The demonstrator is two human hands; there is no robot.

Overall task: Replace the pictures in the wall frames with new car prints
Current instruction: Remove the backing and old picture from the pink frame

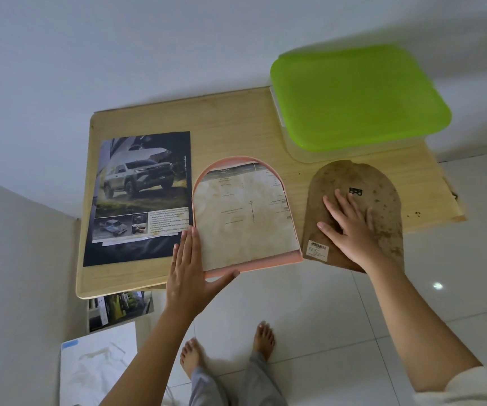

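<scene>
- The left hand (189, 268) lies flat with its fingers straight and together, pressed against the lower left corner of the frame (265, 266). The thumb is spread out under the frame's bottom edge. It grips nothing.
- The right hand (350, 227) lies palm down with its fingers spread on the backing board (388, 218). It presses on the board and does not grasp it.
- The frame is pink and arched, and it lies flat in the middle of the table (236, 127). A stained sheet (245, 218) with faint print lies inside it.
- The board is brown, mottled and arched, and it lies just right of the frame. It has a barcode sticker (317, 249) at its lower left and a small black hanger (356, 191) near its top.
- The car print (142, 194) shows a pickup and lies flat just left of the frame.
- The table is light wood and stands against a pale wall. The frame and the board both stick out over its near edge.
- A box with a green lid (359, 95) sits at the far right corner.
- Below is a white tiled floor (324, 303). Another print (119, 309) and a white sheet (98, 361) lie on it, beside bare feet (262, 338).
</scene>
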